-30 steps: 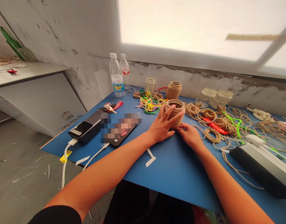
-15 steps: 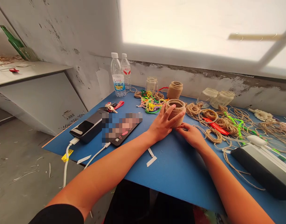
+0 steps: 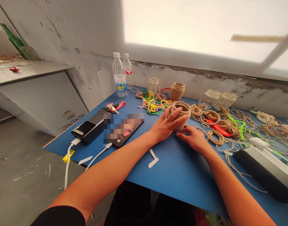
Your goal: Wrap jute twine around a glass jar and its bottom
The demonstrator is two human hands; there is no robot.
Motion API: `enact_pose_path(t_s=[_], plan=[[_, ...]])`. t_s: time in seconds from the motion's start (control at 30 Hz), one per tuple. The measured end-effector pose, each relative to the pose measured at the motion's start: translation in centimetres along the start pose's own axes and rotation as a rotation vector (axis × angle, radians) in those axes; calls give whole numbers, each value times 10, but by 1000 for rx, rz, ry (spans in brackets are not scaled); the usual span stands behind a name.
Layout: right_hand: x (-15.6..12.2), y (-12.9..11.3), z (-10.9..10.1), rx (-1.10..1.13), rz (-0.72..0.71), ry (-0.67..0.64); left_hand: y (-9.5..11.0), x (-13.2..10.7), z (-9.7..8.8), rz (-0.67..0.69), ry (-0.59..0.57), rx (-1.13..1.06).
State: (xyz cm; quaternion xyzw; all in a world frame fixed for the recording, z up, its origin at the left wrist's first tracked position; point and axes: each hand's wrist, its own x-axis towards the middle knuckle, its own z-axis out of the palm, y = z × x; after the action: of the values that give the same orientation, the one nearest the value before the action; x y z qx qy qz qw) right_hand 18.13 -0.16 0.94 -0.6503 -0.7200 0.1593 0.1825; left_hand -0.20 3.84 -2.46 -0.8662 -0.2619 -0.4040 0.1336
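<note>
A jar wrapped in jute twine (image 3: 182, 110) stands on the blue table (image 3: 179, 175), slightly tilted. My left hand (image 3: 164, 125) wraps round its left side with fingers spread over the twine. Low on the jar's right, my right hand (image 3: 193, 137) rests on the table, its fingertips touching the base. A second twine-wrapped jar (image 3: 177, 91) stands behind, near the wall.
Two water bottles (image 3: 119, 75), bare glass jars (image 3: 153, 84) (image 3: 216, 98), coloured cord (image 3: 153, 105), twine coils (image 3: 214, 125) and a red tool (image 3: 216, 127) lie at the back. A phone (image 3: 123, 128), power bank (image 3: 88, 127) and keys (image 3: 113, 107) sit left; a dark box (image 3: 263, 169) right.
The jar has shifted slightly right and tilted under my left hand. Both hands stay on it; the view has barely drifted.
</note>
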Motion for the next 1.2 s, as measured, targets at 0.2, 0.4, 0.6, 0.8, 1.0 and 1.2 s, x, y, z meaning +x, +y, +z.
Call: enact_pose_path(t_s=[0.2,0.4,0.6,0.8,1.0,1.2], plan=[[2,2,3,-34,-25,24,-1,0,-1,-6,-11,-5],[4,3,6,-23,-28,78,-1,-2,0,-45,-13,-77],[6,6,9,50,-28,109,-5,-5,3,-128,-3,-238],[10,17,9,150,27,190,-9,-9,3,-331,-54,-552],[13,5,9,703,-48,165,-5,-4,0,-311,-24,-618],[13,-4,1,801,-115,250,3,-1,-2,-210,-25,-560]])
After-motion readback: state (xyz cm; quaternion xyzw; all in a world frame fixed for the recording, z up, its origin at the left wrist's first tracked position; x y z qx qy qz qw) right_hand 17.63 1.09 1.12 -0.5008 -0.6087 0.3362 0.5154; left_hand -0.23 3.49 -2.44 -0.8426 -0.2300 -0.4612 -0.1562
